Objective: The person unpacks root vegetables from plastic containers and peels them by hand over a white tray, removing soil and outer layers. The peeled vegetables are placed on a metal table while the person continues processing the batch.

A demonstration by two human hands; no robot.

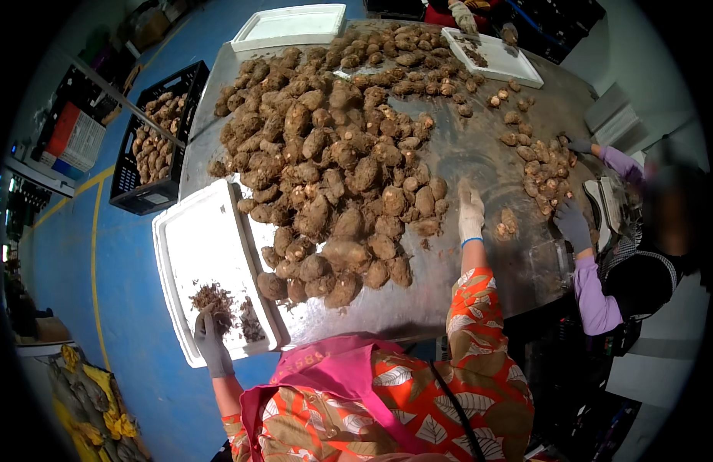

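My left hand [214,346], in a grey glove, is over the near end of a white foam tray [200,225]. Its fingers meet a shaggy brown fibrous clump [212,299]; whether they grip it or only touch it is hard to see. Beside it in the tray lies a darker heap of root scraps [251,320]. My right hand [470,209], in a white glove with a blue cuff edge, reaches flat over the metal table [425,306], fingers stretched out and nothing visible in them. Just left of it spreads a large pile of hairy taro corms [333,156].
A co-worker's gloved hand [572,224] touches a smaller group of corms [547,167], near a scale [607,208]. Another person's glove [463,17] is above a far white tray [506,63]. A third tray [293,23] stands at the back. A black crate [122,173] holds corms.
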